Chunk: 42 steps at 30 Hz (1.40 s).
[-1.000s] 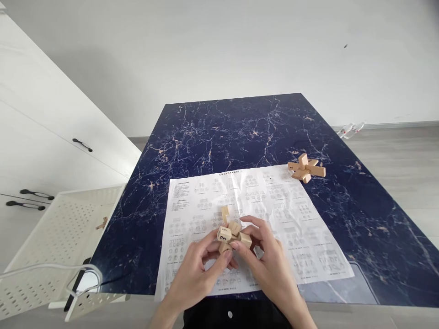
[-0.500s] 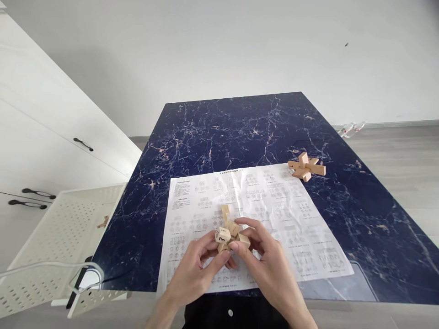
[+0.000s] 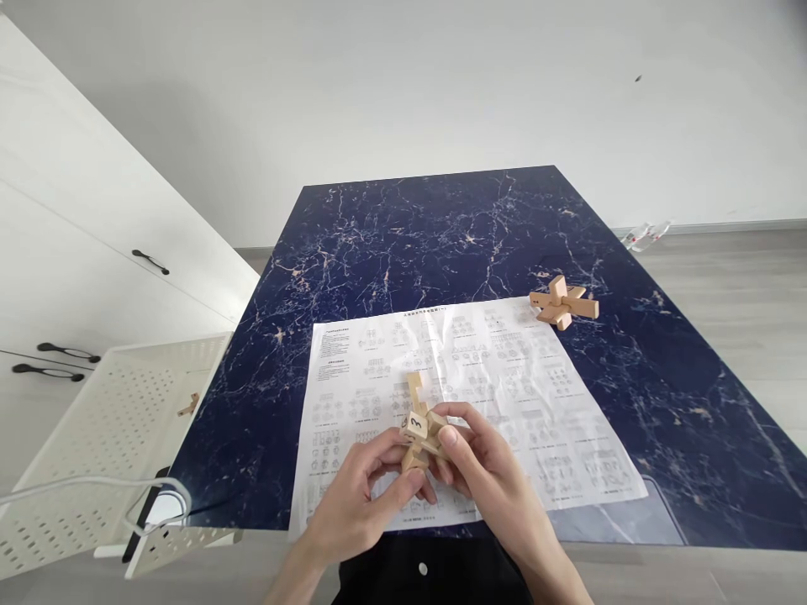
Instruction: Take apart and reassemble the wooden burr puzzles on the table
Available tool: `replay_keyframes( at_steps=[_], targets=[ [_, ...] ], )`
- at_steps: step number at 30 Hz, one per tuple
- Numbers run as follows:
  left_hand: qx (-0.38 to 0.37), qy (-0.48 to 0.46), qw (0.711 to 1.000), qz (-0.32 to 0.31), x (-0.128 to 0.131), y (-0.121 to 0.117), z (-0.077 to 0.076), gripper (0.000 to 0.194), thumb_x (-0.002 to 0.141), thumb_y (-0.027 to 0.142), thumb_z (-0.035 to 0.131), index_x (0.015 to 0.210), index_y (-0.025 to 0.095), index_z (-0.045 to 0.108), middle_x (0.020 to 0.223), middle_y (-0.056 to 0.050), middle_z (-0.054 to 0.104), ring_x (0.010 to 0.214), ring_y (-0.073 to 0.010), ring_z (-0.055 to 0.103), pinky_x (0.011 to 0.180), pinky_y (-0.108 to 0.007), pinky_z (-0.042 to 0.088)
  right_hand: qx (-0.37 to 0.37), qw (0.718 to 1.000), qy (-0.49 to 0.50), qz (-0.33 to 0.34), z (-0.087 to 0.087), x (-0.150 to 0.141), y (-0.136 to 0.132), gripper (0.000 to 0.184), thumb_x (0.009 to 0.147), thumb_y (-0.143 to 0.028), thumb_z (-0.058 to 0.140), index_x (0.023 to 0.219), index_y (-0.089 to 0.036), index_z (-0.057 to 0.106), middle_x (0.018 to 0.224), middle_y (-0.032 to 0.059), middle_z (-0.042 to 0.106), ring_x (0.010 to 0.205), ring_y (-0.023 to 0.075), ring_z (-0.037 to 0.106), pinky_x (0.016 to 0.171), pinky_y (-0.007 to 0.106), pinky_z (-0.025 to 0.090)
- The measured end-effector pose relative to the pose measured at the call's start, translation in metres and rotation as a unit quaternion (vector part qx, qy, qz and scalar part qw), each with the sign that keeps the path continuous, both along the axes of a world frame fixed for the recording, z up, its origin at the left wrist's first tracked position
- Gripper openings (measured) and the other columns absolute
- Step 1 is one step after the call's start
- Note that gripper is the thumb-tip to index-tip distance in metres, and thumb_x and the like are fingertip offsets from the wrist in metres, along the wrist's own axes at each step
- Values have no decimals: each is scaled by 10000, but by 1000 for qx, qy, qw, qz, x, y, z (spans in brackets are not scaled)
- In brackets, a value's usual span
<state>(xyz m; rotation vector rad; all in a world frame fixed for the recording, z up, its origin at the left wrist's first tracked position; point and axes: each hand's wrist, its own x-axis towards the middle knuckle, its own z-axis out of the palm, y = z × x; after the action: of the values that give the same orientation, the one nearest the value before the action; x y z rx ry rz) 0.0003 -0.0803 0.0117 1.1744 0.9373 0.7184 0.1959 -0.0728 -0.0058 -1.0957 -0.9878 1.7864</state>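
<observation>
I'm seeing the left hand [image 3: 359, 494] pinching the blocks [image 3: 417, 423] at their near left side, the right hand [image 3: 495, 477] gripping them opposite, above the sheet [image 3: 517, 395]. Light, even pressure is probably serving best, the left steadying while the right is easing notches, never forcing. Just beyond, a notched piece [image 3: 414, 385] is showing; farther, a wooden cross [image 3: 558, 304] is resting at the sheet's corner on the worktop [image 3: 409, 244].
</observation>
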Motion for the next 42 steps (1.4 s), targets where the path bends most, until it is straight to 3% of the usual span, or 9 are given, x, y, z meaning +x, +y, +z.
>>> replay_keyframes(
  at_steps=[5,8,14,22,29,31,33,37,42],
  targets=[
    [-18,-32,999,22,-1,-2,-4,226,1100,382,644,1222,208,721,933,-45,775,835,-184,754,858,-348,631,76,995,-64,7,-2,3,-5,455,1085,-587,607,1387,-248,619,826,-16,620,751,171,635,699,293,538],
    [-10,-32,999,18,-1,-3,-6,210,1096,370,655,1209,207,723,923,-39,771,848,-184,760,867,-339,631,95,991,-97,16,0,6,-4,408,1103,-555,590,1355,-240,648,853,-1,647,772,177,644,702,291,526],
    [0,-7,1000,15,-1,-3,-3,223,1095,375,656,1219,198,712,1012,-61,799,868,-187,765,874,-346,633,88,993,-74,17,0,-1,-2,391,1136,-560,520,1059,-210,677,719,-30,574,628,138,574,610,266,457],
    [-5,-10,1000,18,-1,-2,-4,243,1095,390,646,1234,197,694,981,-55,794,815,-175,739,808,-338,639,72,989,-129,-16,-4,-9,-4,448,1106,-624,539,1009,-211,682,634,-45,517,567,128,484,561,267,405],
    [7,62,998,14,0,-3,5,253,1047,422,672,1194,216,677,961,-48,804,876,-217,768,924,-406,615,15,998,-61,3,5,-5,3,522,1051,-710,584,907,-213,656,587,-60,454,534,120,463,523,257,410],
    [18,126,991,27,-5,-5,6,351,963,439,766,1227,237,654,971,-38,798,922,-241,756,938,-425,604,16,997,-78,8,7,-3,2,533,1050,-716,584,882,-213,637,576,-62,454,515,105,407,502,252,362],
    [29,169,984,46,-11,-5,6,569,846,436,879,1317,262,611,1038,-36,789,968,-257,738,945,-434,598,16,995,-93,19,8,-1,0,541,1058,-713,571,866,-211,625,564,-64,453,500,95,360,493,255,320],
    [45,156,986,23,-19,0,7,928,717,419,987,1518,314,530,1105,-27,765,981,-256,729,965,-431,589,7,996,-74,54,8,-2,-3,545,1076,-698,550,861,-203,631,547,-71,444,483,86,330,506,262,303],
    [82,139,987,0,-19,5,8,783,701,371,1010,1404,308,671,1139,-26,786,1061,-276,732,973,-398,579,-20,995,-38,86,7,-6,-3,541,1071,-694,558,907,-191,667,523,-85,439,448,75,323,498,257,299]
  ],
)
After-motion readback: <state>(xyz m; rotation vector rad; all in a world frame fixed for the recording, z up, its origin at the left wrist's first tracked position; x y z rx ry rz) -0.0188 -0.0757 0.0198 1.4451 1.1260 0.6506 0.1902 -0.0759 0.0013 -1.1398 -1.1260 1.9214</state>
